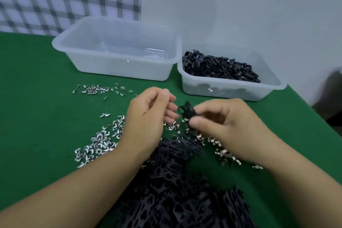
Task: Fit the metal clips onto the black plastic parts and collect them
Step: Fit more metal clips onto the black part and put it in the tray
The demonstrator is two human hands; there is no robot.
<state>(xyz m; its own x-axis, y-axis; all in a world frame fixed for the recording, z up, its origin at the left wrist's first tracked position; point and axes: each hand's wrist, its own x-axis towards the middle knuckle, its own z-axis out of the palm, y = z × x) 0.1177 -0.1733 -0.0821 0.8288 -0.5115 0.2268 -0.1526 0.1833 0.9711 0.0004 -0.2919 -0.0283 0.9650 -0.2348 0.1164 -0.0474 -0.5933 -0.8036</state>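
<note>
My right hand [224, 122] pinches a black plastic part [187, 112] between thumb and fingers, held above the table. My left hand [149, 116] is just left of it with fingers curled, fingertips close to the part; whether it holds a metal clip is hidden. Loose metal clips [98, 146] lie scattered on the green table [37, 107] around and below both hands. A heap of black plastic parts [175, 190] lies in front of me between my forearms.
A translucent bin [273, 87] at the back right holds many black parts. A second translucent bin [114, 46] at the back left looks nearly bare. A checked cloth hangs behind on the left, and a dark object stands at the right edge.
</note>
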